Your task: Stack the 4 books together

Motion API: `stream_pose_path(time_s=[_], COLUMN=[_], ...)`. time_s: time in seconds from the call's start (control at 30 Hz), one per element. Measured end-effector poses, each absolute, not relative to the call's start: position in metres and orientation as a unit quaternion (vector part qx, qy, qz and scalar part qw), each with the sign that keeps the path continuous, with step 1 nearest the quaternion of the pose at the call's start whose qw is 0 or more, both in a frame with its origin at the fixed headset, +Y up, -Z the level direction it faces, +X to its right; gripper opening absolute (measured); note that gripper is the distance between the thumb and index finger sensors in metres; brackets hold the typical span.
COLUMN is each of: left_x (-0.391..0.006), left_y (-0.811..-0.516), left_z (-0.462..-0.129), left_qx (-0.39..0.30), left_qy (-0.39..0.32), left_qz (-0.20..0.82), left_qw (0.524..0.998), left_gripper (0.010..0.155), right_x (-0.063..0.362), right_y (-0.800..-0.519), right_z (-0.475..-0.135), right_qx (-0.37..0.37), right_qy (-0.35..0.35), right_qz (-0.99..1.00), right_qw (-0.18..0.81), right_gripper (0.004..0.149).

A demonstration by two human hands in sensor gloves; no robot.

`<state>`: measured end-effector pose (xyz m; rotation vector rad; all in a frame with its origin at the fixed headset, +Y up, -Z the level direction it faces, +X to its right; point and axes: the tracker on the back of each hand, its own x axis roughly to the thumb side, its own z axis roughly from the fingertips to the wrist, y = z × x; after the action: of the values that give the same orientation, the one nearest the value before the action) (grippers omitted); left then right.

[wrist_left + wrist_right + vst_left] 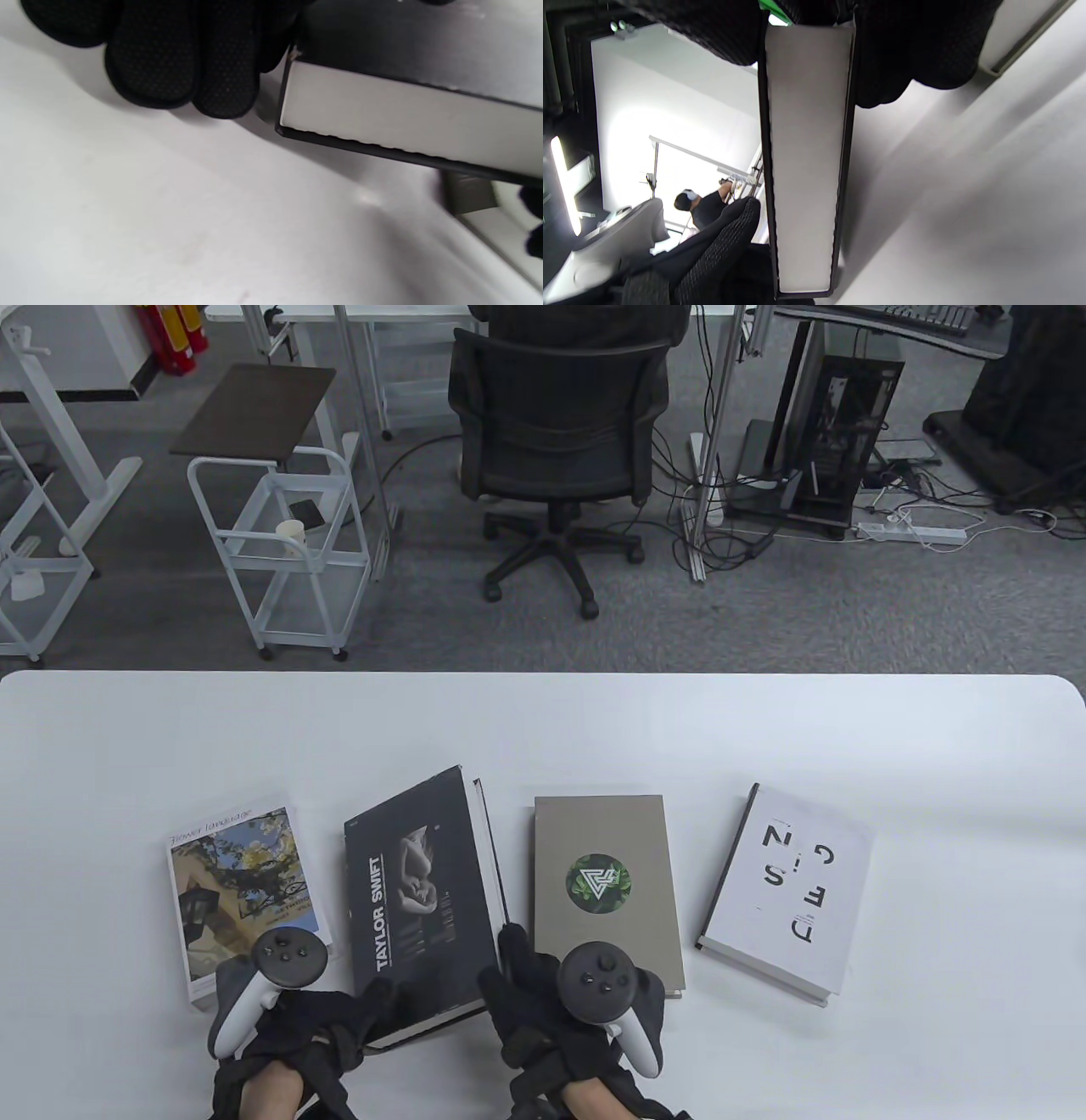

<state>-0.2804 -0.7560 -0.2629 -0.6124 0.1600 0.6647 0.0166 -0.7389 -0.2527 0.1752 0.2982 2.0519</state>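
Four books lie in a row on the white table (543, 729): a Flower language book (242, 882) at the left, a black Taylor Swift book (424, 882), a grey book with a green round emblem (604, 882), and a white book with black letters (789, 891). My left hand (373, 1010) grips the black book's near left corner. My right hand (505, 976) grips its near right corner. In the left wrist view the book's page edge (403, 118) hangs above the table beside my fingers (178, 63). In the right wrist view the page edge (806, 161) sits between my fingers (895, 55).
The books lie close side by side, with narrow gaps between them. Bare table stretches behind the row and at both far sides. An office chair (556, 432) and a white cart (280, 551) stand on the floor beyond the table's far edge.
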Motion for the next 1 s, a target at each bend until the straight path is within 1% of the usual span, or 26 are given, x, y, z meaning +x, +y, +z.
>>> stream_pose_path(time_s=[0.13,0.23,0.33,0.47,0.6,0.77,1.0], left_x=[-0.279,-0.28,-0.28,-0.28,-0.281,-0.28,-0.28], left_y=[-0.743,-0.736,-0.737,-0.74,-0.743,-0.743,-0.744], left_z=[-0.263,-0.261,-0.261,-0.263,-0.263,-0.264,-0.264], left_qx=[-0.219,-0.176,-0.185,-0.199,-0.207,-0.209,-0.218], left_qy=[0.032,0.018,0.019,0.024,0.028,0.027,0.028], left_qz=[0.367,0.375,0.378,0.378,0.38,0.382,0.383], left_qw=[0.904,0.91,0.907,0.904,0.901,0.9,0.897], left_gripper=[0.084,0.085,0.084,0.084,0.084,0.083,0.083], right_x=[0.034,0.055,0.092,0.144,0.195,0.252,0.295], right_y=[-0.723,-0.704,-0.682,-0.666,-0.666,-0.68,-0.694], right_z=[-0.256,-0.265,-0.276,-0.278,-0.268,-0.247,-0.228], right_qx=[0.051,0.039,0.007,-0.047,-0.104,-0.174,-0.246], right_qy=[0.078,0.055,0.024,-0.003,-0.031,-0.06,-0.082], right_qz=[0.85,0.859,0.871,0.869,0.836,0.769,0.76], right_qw=[0.519,0.507,0.49,0.493,0.538,0.612,0.596], right_gripper=[0.064,0.063,0.061,0.059,0.057,0.055,0.055])
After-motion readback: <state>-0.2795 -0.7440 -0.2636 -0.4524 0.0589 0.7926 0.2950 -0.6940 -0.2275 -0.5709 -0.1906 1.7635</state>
